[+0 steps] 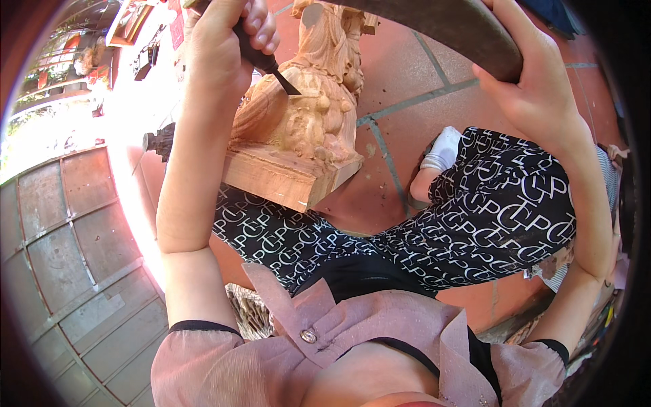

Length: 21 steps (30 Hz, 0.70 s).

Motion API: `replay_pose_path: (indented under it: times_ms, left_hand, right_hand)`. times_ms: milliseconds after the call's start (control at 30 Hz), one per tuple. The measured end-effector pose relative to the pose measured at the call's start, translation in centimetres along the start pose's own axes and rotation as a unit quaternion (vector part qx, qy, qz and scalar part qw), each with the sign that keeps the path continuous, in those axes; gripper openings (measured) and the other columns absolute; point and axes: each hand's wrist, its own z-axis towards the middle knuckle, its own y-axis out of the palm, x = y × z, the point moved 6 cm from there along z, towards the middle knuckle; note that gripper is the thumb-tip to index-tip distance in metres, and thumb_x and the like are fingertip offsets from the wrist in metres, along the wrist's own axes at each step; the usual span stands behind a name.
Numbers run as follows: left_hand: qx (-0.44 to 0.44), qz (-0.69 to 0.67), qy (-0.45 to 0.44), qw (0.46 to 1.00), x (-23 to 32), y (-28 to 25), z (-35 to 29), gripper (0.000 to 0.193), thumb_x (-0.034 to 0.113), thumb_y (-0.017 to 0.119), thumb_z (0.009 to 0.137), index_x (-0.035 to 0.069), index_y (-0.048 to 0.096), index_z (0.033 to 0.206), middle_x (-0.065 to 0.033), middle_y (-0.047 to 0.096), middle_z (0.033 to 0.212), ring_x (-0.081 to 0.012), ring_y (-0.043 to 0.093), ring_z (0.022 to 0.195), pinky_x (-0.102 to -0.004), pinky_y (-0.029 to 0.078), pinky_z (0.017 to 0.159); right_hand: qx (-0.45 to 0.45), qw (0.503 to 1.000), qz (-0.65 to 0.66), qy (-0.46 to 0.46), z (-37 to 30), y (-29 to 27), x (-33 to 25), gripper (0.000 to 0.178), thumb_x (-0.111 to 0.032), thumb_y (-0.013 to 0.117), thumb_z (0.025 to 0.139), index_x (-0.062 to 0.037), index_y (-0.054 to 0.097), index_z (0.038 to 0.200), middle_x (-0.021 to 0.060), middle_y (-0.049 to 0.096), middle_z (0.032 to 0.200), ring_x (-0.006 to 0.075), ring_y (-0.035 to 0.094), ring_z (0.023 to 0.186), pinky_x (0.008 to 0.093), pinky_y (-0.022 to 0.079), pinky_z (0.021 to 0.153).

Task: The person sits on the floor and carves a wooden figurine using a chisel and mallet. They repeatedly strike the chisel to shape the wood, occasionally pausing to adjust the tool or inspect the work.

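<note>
A wooden carving (319, 129) with draped, rounded figures stands on its thick block base in front of me, between my legs. My left hand (227, 44) is wrapped round the dark handle of a carving chisel (286, 83). The blade slants down to the right, its tip at a pale, freshly cut patch on the carving. In my right hand (532, 88), raised at the upper right, is one end of a thick, dark, club-like bar (468, 34). The bar reaches left over the carving and leaves the picture at the top edge.
Red floor tiles (434, 108) with grey joints carry a few wood chips. My patterned trouser legs (502, 203) flank the base, and my white-socked foot (444, 149) is at the right. A metal panel (81, 258) stands at the left. A dark knobbed object (157, 140) sits beside my left forearm.
</note>
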Motion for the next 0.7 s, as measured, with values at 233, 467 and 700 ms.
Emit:
replay_pose_path:
  times_ms: [233, 467, 700]
  left_hand:
    - [-0.003, 0.001, -0.013, 1.0, -0.1, -0.4, 0.4, 0.024, 0.028, 0.056, 0.095, 0.008, 0.051, 0.083, -0.0004, 0.045, 0.062, -0.012, 0.044, 0.049, -0.029, 0.042, 0.047]
    - [-0.079, -0.041, 0.002, 0.996, 0.2, -1.2, 0.5, 0.024, 0.017, 0.058, 0.093, 0.008, 0.047, 0.073, -0.0014, 0.042, 0.065, -0.0121, 0.04, 0.054, -0.03, 0.038, 0.052]
    - [-0.021, -0.003, -0.001, 1.0, 0.7, -1.0, -0.5, 0.034, 0.02, 0.059, 0.093, 0.011, 0.04, 0.066, -0.0004, 0.039, 0.063, -0.0134, 0.039, 0.054, -0.0301, 0.036, 0.052]
  right_hand:
    - [-0.007, 1.0, -0.014, 0.007, 0.0, 0.1, 0.1, 0.044, 0.006, 0.064, 0.07, 0.0003, 0.051, 0.112, 0.0191, 0.063, 0.095, 0.0348, 0.065, 0.09, 0.0375, 0.049, 0.074]
    - [0.022, 0.998, -0.053, 0.003, -0.1, 0.1, -1.2, 0.046, 0.007, 0.063, 0.068, 0.0003, 0.051, 0.112, 0.0192, 0.062, 0.096, 0.0363, 0.063, 0.092, 0.0387, 0.048, 0.075]
    - [-0.027, 0.998, -0.034, 0.053, 0.0, 0.2, -0.3, 0.045, 0.007, 0.062, 0.067, 0.0001, 0.051, 0.11, 0.0195, 0.06, 0.096, 0.0378, 0.062, 0.093, 0.0403, 0.048, 0.076]
